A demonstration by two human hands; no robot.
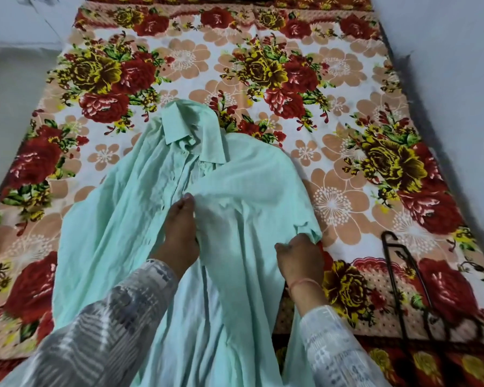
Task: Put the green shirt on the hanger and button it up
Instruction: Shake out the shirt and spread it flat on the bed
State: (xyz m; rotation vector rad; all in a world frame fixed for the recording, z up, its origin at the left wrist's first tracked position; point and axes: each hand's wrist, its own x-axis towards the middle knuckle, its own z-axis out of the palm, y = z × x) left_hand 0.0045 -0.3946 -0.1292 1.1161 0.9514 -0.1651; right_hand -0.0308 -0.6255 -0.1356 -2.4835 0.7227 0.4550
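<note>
Fingers, left hand: the fingers of your left hand are drawn together at the tips and pinch the front edge of the shirt, about midway down its chest.
Fingers, right hand: the fingers of your right hand are curled tight and grip the bunched hem of the shirt's short sleeve.
Hands: two, both on the same garment, the left at its middle, the right at its right edge.
Green shirt: one, pale mint. It lies spread front-up on the bed with its lower part running toward you and out of view. The cloth is creased and ridged between your two hands.
Collar: one, at the far end of the shirt, folded and rumpled. You cannot tell from this view which buttons are done up.
Hanger: one, black and thin-framed. It lies flat on the bed to the right of the shirt, near your right hand but apart from both hand and cloth.
Bed: one, covered by a bedsheet printed with red, yellow and peach flowers.
Your sleeves: two, the left grey-patterned, the right white.
Wrist thread: one, pinkish, on your right wrist.
</note>
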